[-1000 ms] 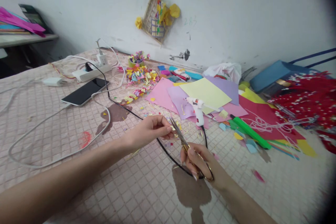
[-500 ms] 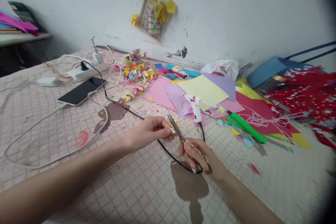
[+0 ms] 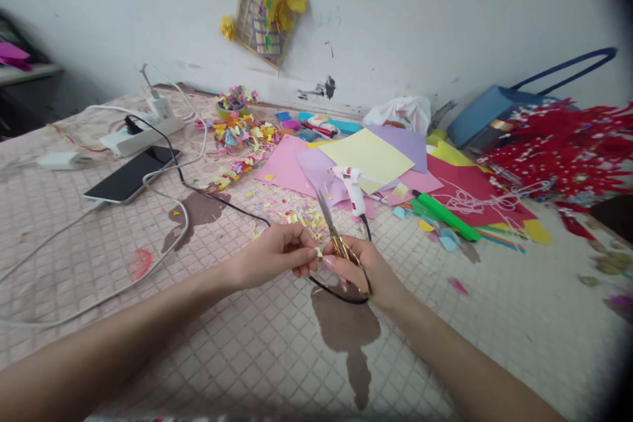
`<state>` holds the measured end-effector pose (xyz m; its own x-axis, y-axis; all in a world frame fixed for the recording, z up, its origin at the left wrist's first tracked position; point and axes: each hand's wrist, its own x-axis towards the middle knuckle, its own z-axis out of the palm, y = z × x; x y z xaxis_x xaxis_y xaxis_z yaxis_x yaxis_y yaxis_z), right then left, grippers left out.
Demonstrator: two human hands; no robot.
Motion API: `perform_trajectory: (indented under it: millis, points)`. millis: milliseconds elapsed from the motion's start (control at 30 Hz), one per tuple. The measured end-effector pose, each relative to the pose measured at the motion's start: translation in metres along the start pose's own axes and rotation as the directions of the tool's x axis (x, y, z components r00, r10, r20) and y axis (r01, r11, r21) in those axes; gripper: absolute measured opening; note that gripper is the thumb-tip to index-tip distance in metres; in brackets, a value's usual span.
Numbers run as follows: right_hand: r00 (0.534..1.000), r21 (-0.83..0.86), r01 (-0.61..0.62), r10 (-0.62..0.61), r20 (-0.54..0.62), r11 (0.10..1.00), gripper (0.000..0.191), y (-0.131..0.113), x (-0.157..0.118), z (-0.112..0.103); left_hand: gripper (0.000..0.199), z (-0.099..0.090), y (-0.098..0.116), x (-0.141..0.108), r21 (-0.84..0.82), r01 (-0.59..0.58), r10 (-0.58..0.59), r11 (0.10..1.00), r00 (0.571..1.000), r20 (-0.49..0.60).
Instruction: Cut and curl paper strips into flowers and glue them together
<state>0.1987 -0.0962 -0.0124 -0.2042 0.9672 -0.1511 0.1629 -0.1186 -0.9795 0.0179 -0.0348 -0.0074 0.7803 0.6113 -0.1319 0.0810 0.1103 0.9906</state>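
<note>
Between the thumb and fingers of my left hand [image 3: 284,252] is a tiny pale yellow paper piece [image 3: 318,252]. My right hand [image 3: 353,267] is closed around gold-handled scissors [image 3: 332,224], their blades together and pointing up and away. The right thumb and fingertips are right by the paper piece; whether they touch it I cannot tell. Small paper scraps [image 3: 301,216] lie on the table just beyond both hands. A white glue gun [image 3: 350,190] rests behind the scissors, and its black cord runs beneath my hands.
A phone [image 3: 132,175], white cables and a power strip [image 3: 141,135] occupy the left. Cut paper pieces [image 3: 247,135] are heaped at the back. Coloured sheets [image 3: 368,155], a green cutter-like tool [image 3: 448,216], white string [image 3: 475,201] and red tinsel-like decorations [image 3: 558,145] lie to the right.
My right hand has come closer to my left, bringing its fingertips to the paper piece. The scissors now point more upright, and the view has shifted slightly right.
</note>
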Motion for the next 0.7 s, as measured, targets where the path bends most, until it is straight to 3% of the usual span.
perform_trajectory:
  millis: [433,700]
  points:
    - [0.998,-0.008,0.003,-0.004,-0.060,1.000,0.014,0.0027,-0.0002,0.0021,0.018,0.0024,-0.0037,0.0032,-0.016,0.023,-0.023,1.000,1.000,0.015]
    - [0.990,-0.043,0.011,-0.017,-0.141,0.999,0.015,-0.0010,-0.0023,0.0058,0.022,0.0062,-0.0061,0.0046,-0.035,0.035,-0.038,0.999,0.995,-0.093]
